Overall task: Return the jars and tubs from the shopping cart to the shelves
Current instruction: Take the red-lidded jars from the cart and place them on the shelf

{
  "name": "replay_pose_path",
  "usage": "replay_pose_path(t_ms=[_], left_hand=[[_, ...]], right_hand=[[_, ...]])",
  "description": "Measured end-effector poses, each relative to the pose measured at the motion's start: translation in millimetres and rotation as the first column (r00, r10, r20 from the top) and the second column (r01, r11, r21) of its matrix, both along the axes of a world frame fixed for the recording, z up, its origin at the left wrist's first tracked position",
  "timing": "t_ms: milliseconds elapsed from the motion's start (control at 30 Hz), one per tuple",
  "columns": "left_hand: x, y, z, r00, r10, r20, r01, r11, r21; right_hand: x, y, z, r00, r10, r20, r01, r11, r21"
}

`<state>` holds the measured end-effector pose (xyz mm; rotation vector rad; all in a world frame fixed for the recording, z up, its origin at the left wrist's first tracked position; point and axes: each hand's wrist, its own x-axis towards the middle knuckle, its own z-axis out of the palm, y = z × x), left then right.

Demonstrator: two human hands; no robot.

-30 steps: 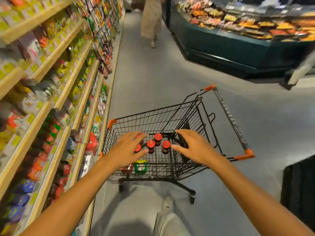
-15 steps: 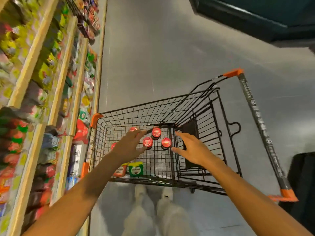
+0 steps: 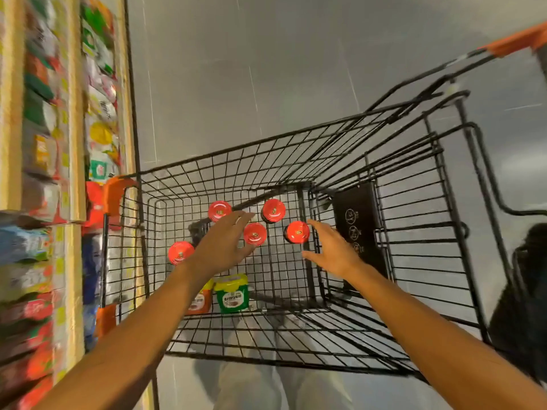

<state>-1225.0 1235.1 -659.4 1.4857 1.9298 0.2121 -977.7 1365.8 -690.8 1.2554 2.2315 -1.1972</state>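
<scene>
Five red-lidded jars [image 3: 255, 234], green-labelled tub [image 3: 231, 293], writing illegible

No wording is sharp enough to read. The green tub [image 3: 231, 293] below the left hand [image 3: 223, 247] bears blurred print and a barcode. The black panel [image 3: 359, 229] beside the right hand [image 3: 334, 250] shows small round pictograms.

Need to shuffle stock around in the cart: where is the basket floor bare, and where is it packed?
Bare floor lies in the shopping cart at the near right, between the green tub and the black panel. Crowded: five red-lidded jars at the far left, where the left hand and right hand reach, plus the orange tub near left.
</scene>
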Motion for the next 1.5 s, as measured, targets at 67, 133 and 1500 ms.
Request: replay_pose_path(t_ms=[67, 133, 1500], left_hand=[[-2.1, 1.9, -18.4, 0.999, 0.003, 0.034, -0.003, 1.000, 0.006], [-2.2, 2.4, -34.4, 0.998, 0.004, 0.065, -0.005, 1.000, 0.013], [9.8, 17.4, -159.0, 1.000, -0.019, -0.006, 0.019, 0.996, -0.085]], right_hand=[[-5.8, 2.9, -29.4, 0.999, -0.046, -0.011, 0.046, 0.999, -0.012], [-11.1, 5.0, -58.4, 0.993, -0.111, -0.033, 0.110, 0.993, -0.032], [-1.9, -10.3, -40.3, 0.797, -0.499, -0.340, 0.450, 0.867, -0.215]])
